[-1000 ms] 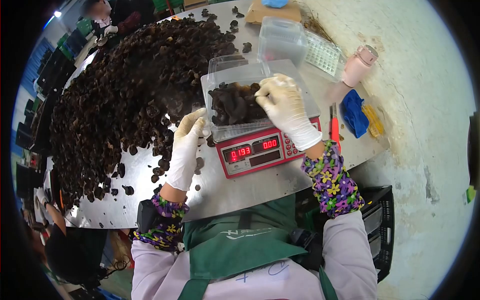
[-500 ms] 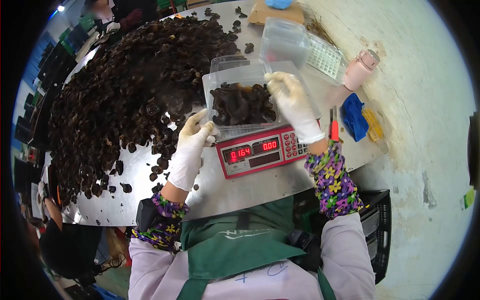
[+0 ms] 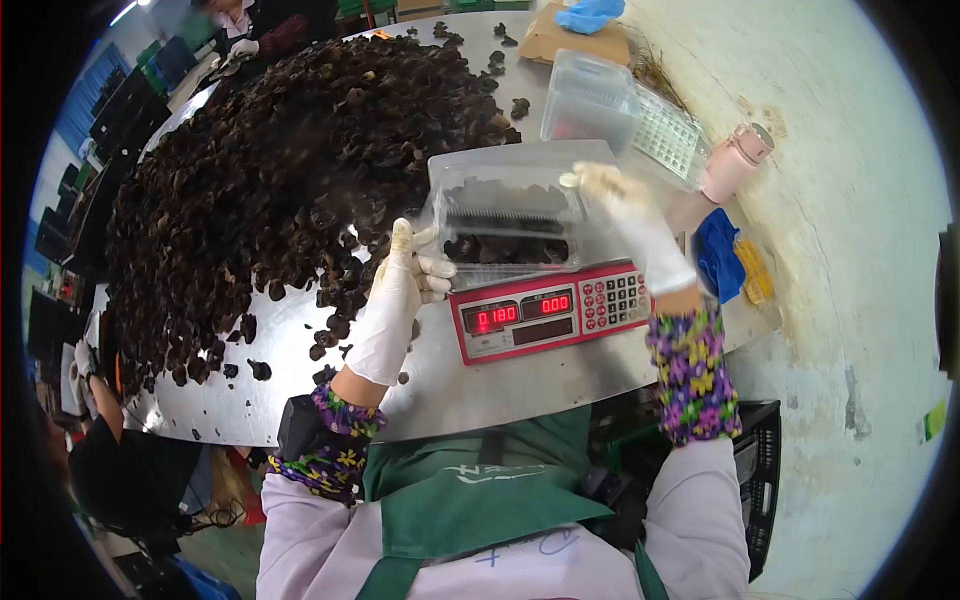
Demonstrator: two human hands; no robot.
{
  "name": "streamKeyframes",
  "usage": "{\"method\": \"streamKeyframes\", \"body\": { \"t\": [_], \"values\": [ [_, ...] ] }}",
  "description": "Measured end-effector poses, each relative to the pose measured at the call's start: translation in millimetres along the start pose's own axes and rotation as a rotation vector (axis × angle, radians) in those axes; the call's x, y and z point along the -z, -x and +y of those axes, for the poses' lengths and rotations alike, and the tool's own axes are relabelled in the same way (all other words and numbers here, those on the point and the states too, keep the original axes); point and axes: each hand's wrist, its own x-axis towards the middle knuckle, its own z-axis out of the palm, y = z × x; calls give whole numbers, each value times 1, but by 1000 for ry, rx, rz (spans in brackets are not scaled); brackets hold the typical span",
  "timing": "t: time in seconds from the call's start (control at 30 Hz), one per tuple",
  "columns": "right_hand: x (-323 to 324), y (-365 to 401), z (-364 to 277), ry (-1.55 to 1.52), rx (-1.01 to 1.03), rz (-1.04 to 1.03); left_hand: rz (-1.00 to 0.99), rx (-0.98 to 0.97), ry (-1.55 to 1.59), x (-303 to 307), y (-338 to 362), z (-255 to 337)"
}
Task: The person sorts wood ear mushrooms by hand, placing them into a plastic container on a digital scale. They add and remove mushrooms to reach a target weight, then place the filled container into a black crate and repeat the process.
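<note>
A clear plastic box [image 3: 510, 262] stands on the red-framed digital scale [image 3: 548, 318], with dark wood ear mushrooms [image 3: 500, 248] inside. Its clear lid [image 3: 500, 165] is tilted over the mushrooms and partly covers them. My left hand [image 3: 402, 300], in a white glove, grips the box's left edge, thumb side up and the other fingers curled. At the lid's right side, my gloved right hand [image 3: 630, 210] has its fingers closed on the edge; it is somewhat blurred. The scale's red digits read 0.180 and 0.00.
A large mushroom heap [image 3: 270, 190] covers the table's left. Behind the scale are stacked clear boxes [image 3: 592, 100], a white egg-tray-like sheet [image 3: 665, 135], and a pink bottle [image 3: 738, 162]. A blue cloth [image 3: 718, 255] lies right. Co-workers are at the far left.
The lid has swung forward over the mushrooms, with my right hand moving along its right side. The scale reading went from 0.164 to 0.180. The view shifted slightly.
</note>
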Motion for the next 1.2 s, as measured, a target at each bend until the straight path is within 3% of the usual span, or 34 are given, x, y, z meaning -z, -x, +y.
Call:
{"method": "streamKeyframes", "body": {
  "t": [0.03,0.07,0.13,0.17,0.23,0.43,0.53,0.6,0.67,0.73,0.8,0.83,0.87,0.93,1.0,1.03,1.07,1.13,1.2],
  "values": [
    [-5,20,0,148,111,-33,-12,24,8,0,2,4],
    [-14,40,0,244,160,67,-10,28,12,0,3,1],
    [-21,64,-3,204,-239,5,-35,-81,-97,-3,2,-6],
    [-22,68,-6,207,-242,6,-4,-60,-106,-5,2,-7],
    [-23,74,-8,-70,-429,-67,-24,-55,-110,-4,1,-9],
    [-21,87,9,-362,-445,-76,-140,-22,-89,6,18,-13],
    [-27,94,-2,-226,-404,-32,-188,-25,-83,5,27,-15],
    [-33,98,0,-193,-361,-2,-212,-247,-220,2,32,-23],
    [-34,99,14,-161,-333,61,-210,-234,-248,0,37,-28],
    [-28,110,37,-177,-126,29,-192,-318,-323,-4,49,-33],
    [-38,120,36,-77,28,234,-87,-322,-469,-5,52,-38],
    [-48,126,30,-421,-42,356,-142,-314,-336,-18,56,-39],
    [-49,130,47,-685,-130,326,-185,-288,-203,-27,59,-45],
    [-66,159,16,-1060,-343,491,-359,-356,-144,-31,66,-73],
    [-95,179,5,-1128,-185,646,-396,-340,-239,-48,74,-108],
    [-91,188,15,-1117,-179,692,-483,-517,-450,-53,80,-121],
    [-84,200,33,-1089,-127,735,-486,-324,-335,-63,94,-129],
    [-57,229,53,-1025,38,793,-718,-45,-393,-85,110,-123],
    [-1,281,60,-896,44,906,-850,-86,-517,-87,113,-121]
  ]
}}
